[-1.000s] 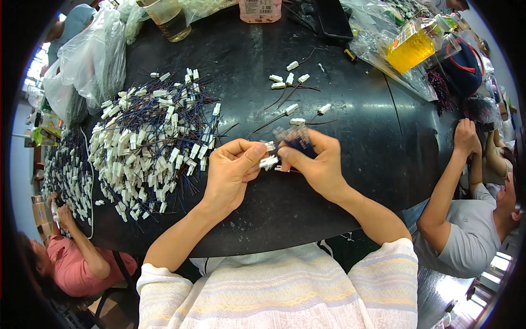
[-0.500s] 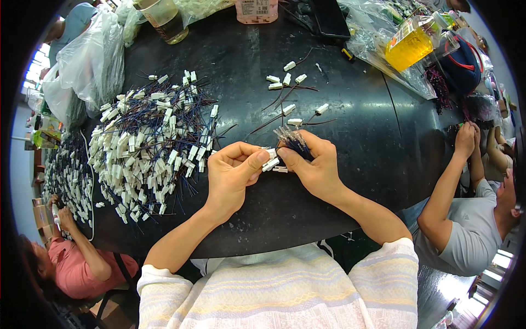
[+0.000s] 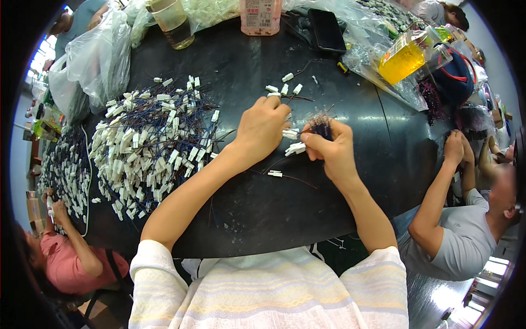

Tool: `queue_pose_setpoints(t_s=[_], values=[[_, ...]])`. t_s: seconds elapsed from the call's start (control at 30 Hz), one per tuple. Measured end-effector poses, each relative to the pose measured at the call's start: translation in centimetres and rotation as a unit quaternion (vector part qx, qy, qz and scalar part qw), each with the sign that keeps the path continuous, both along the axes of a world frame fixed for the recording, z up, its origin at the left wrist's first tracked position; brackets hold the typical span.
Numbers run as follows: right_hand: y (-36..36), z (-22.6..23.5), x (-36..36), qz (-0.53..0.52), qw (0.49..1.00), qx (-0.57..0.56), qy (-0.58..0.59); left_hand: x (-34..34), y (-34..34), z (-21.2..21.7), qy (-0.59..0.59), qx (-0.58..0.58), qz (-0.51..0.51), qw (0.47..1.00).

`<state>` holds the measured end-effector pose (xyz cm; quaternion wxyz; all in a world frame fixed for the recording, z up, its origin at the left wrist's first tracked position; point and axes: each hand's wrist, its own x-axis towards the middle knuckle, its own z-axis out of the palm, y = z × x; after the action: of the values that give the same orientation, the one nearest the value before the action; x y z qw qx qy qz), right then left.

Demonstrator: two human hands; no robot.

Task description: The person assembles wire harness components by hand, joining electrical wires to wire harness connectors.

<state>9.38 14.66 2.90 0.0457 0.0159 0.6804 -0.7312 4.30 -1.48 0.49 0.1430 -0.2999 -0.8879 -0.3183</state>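
My right hand (image 3: 335, 147) grips a bundle of dark wires (image 3: 320, 129), with frayed tips pointing away from me. White connectors (image 3: 295, 148) stick out from that bundle on its left side. My left hand (image 3: 261, 127) is stretched out over a few loose connectors, its fingers bent and close together. The hand hides its fingertips and whatever they pinch. Just beyond it lie white connectors (image 3: 272, 88) with thin dark wires. A single wired connector (image 3: 275, 173) rests on the black table (image 3: 263, 214) nearer to me.
A large heap of white connectors with wires (image 3: 148, 142) covers the table's left. Clear plastic bags (image 3: 98, 66), a plastic jug (image 3: 172, 24), a pink bottle (image 3: 260, 16), a black phone (image 3: 326, 30) and a yellow-liquid bottle (image 3: 402, 59) line the far side. Co-workers sit left and right.
My left hand has left the right hand's side and moved away from me to the loose connectors. My right hand has shifted slightly right with its bundle. One wired connector now shows nearer to me.
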Motion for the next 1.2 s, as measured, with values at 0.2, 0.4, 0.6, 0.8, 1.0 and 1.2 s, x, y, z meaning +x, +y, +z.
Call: queue_pose_setpoints(t_s=[0.2, 0.4, 0.6, 0.8, 1.0, 1.2], values=[[-0.2, -1.0, 0.1, -0.008, 0.999, -0.044, -0.022, 0.4, -1.2, 1.1, -0.131, 0.069, 0.047, 0.988], [-1.8, -0.5, 1.0, 0.039, 0.999, -0.019, -0.022, 2.9, -5.2, 2.6, -0.439, 0.422, -0.012, 0.793], [-2.6, -0.5, 1.5, 0.061, 0.997, 0.027, -0.024, 4.3, -5.6, 1.4, -0.521, 0.484, -0.006, 0.703], [-2.7, -0.8, 1.5, 0.036, 0.999, 0.006, -0.022, 4.6, -5.1, 1.4, -0.514, 0.513, 0.014, 0.688], [-2.7, -0.7, 1.7, 0.05, 0.998, 0.011, -0.024, 5.1, -4.5, 1.4, -0.5, 0.521, 0.034, 0.691], [-2.6, -1.1, 1.9, 0.069, 0.997, 0.037, -0.009, 5.8, -3.8, 1.2, -0.481, 0.515, 0.001, 0.709]])
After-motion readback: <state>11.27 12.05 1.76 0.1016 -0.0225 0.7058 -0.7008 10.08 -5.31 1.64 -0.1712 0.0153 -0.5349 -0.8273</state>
